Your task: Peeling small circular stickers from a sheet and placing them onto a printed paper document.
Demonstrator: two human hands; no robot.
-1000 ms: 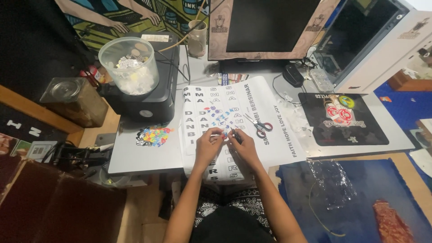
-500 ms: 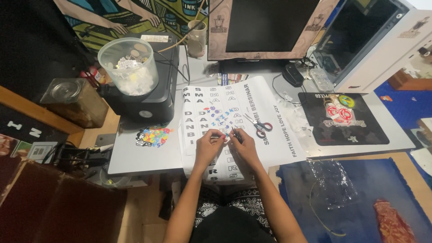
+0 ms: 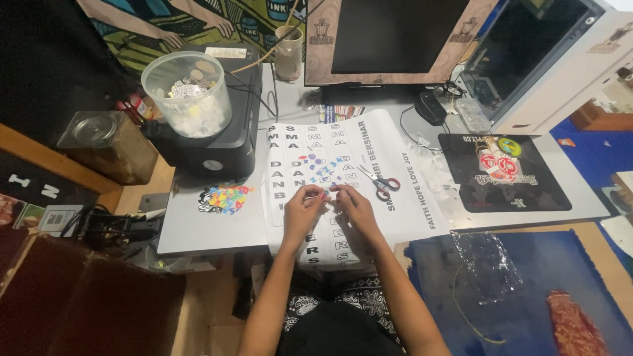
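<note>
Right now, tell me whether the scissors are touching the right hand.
Apart. The head view shows the scissors lying on the printed sheet, with a strip of bare sheet between them and the right hand.

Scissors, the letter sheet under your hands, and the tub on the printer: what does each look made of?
Scissors: shiny metal blades, with dark and red handle loops that look like plastic.
Letter sheet: thin white printed paper or perhaps vinyl; it lies flat and droops over the desk edge.
Tub: clear, slightly cloudy plastic; its pale contents show through the wall.
Both hands, left hand and right hand, pinch something small over the sheet.
</note>
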